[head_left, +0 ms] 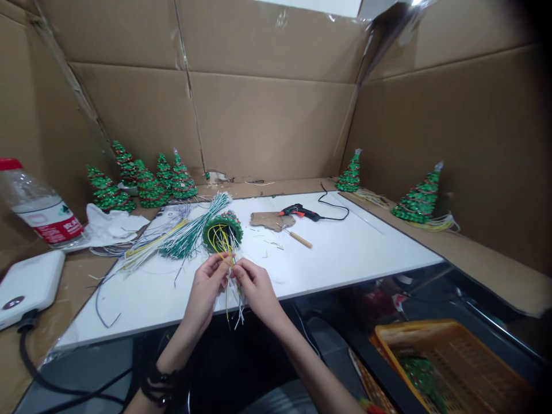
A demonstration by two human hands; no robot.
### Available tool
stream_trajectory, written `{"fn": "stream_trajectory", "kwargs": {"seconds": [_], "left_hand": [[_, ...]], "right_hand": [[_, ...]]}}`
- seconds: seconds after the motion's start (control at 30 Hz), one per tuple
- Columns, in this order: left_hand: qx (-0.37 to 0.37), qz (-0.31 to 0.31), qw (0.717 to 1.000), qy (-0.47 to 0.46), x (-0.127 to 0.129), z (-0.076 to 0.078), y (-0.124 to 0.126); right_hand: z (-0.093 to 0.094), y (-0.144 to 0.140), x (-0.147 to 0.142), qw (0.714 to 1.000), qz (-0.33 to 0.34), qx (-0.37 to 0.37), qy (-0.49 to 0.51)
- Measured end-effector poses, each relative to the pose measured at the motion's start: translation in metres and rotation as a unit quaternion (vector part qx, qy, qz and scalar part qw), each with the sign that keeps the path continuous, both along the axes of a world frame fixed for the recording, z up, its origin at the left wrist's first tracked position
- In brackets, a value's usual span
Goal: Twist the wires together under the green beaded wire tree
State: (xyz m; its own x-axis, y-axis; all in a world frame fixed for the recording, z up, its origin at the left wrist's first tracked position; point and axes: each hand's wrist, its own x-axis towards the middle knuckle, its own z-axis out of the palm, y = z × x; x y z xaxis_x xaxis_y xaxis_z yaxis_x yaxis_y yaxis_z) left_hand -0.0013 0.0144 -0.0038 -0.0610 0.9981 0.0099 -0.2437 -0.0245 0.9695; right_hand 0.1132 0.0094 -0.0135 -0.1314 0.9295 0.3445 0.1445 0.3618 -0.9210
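Left hand (208, 280) and right hand (257, 284) pinch wires (234, 292) from the tree (237, 223). Sorting or twisting seems in hand; next move needs steady grip.

A glittering green tree ornament (238, 229) lies tipped on the white board (336, 253), its round, hollow base turned toward the camera; yellow, white and dark wires (223, 246) trail from the opening, yellow strands looping inside the rim, loose ends splayed below.
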Motion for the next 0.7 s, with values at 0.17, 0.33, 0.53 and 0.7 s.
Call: {"fn": "stream_trajectory", "kwargs": {"seconds": [0.17, 0.33, 0.53, 0.7], "left_hand": [[0.012, -0.013, 0.999, -0.035, -0.0011, 0.0009, 0.0001], [0.003, -0.010, 0.999, -0.044, -0.0003, 0.0018, -0.0002], [-0.008, -0.018, 0.999, -0.027, -0.0022, -0.0002, 0.0014], [-0.009, -0.014, 0.998, -0.063, -0.0038, 0.0025, 0.0010]], "right_hand": [[-0.0013, 0.0002, -0.0001, 1.000, -0.011, 0.000, -0.003], [-0.0012, -0.0002, -0.0002, 1.000, -0.016, -0.006, -0.008], [0.0008, -0.0022, 0.0000, 1.000, 0.008, 0.001, -0.012], [0.0006, -0.0018, 0.0007, 1.000, 0.002, -0.006, -0.005]]}}
